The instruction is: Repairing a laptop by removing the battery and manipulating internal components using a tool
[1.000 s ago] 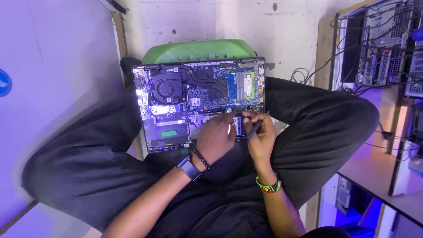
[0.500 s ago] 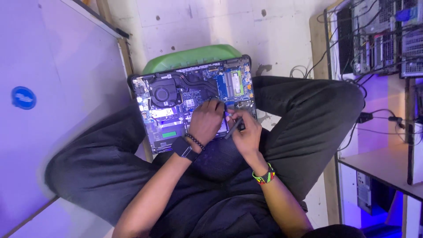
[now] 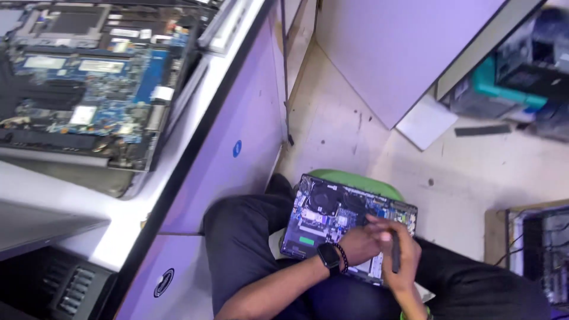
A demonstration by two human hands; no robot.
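The view has swung wide — both hands stay on the opened laptop (image 3: 332,222), right hand (image 3: 400,261) curled around a dark screwdriver (image 3: 395,252), left hand (image 3: 361,244) resting fingers-down on the board, holding nothing visible.

Your right hand (image 3: 402,255) grips a dark screwdriver (image 3: 395,253) upright over the near edge of the opened laptop (image 3: 332,216) resting on your lap. Your left hand (image 3: 361,244), with a black watch (image 3: 328,258) at the wrist, lies on the board just beside that grip. Well away from it, another bared laptop (image 3: 83,83) sits on the white desk (image 3: 219,101).
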